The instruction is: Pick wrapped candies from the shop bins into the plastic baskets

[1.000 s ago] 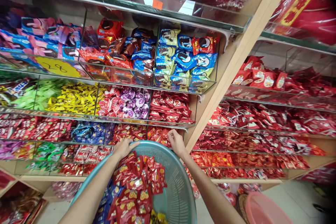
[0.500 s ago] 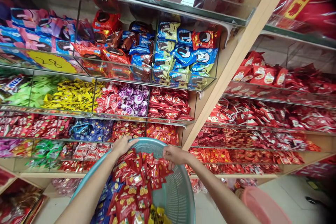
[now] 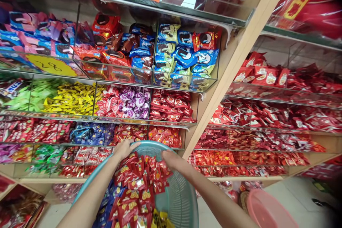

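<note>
A round teal plastic basket (image 3: 184, 196) is in front of me at the bottom centre. It holds red wrapped candies (image 3: 133, 199) with orange-fruit prints, dark blue packets (image 3: 105, 206) on the left and yellow packets (image 3: 161, 219) near the front. My left hand (image 3: 124, 149) is closed around the basket's far left rim, thumb laid along the top. Inside the far right rim, my right hand (image 3: 170, 159) is over the heap, against the upper red packets. It is blurred and its fingertips are hidden, so its grip does not show.
Shelves ahead hold sorted sweets: biscuit packs (image 3: 187, 53), yellow candies (image 3: 74, 98), purple-wrapped ones (image 3: 136, 101) and red packets (image 3: 164, 137) just beyond the basket. A slanting wooden upright (image 3: 227, 82) divides the shelving. A pink tub (image 3: 269, 210) stands on the floor at lower right.
My right hand has shifted left and slightly inward over the candies. The upper red packets beside it have moved a little left. My left hand stays on the rim.
</note>
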Demonstrator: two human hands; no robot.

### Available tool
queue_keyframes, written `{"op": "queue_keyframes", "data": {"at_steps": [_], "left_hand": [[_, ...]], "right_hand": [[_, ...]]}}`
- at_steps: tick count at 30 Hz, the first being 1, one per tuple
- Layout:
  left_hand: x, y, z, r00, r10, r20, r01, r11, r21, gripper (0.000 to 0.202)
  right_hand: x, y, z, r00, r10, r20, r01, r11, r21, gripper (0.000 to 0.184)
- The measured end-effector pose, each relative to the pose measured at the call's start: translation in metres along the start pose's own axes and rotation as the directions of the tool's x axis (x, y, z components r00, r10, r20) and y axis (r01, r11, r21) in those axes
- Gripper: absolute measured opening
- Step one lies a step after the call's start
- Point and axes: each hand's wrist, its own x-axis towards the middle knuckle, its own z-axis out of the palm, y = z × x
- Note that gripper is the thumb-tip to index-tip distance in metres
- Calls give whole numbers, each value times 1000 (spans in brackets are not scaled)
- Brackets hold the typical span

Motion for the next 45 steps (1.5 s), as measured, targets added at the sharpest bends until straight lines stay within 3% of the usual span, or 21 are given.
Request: {"op": "queue_keyframes", "data": {"at_steps": [3,8,15,23,29,38,45], "left_hand": [[0,0,0,1000,-7,-2,7,1000,-2,73],[-1,0,1,1000,-7,-12,7,1000,-6,70],[-2,0,2,999,28,-25,-28,1000,-6,63],[-4,0,1,999,23,-42,-22,1000,20,63],[-4,0,-1,998,37,-42,-37,999,-4,62],[-3,0,0,999,31,-32,-31,1000,3,64],[-3,0,0,999,24,-34,-25,1000,-16,63]], "right_hand": [[-3,-4,0,996,-59,67,68,988,-137,27],[1,-12,-12,991,-122,55,132,961,-245,29],[45,-16,-34,979,-195,-56,165,928,-334,29],[98,-16,-20,943,-329,44,314,842,-438,43],[112,-10,-9,936,-343,83,336,793,-508,36],[100,-1,-18,930,-367,28,321,772,-549,30],[46,3,-34,905,-390,-168,277,843,-461,25]]}}
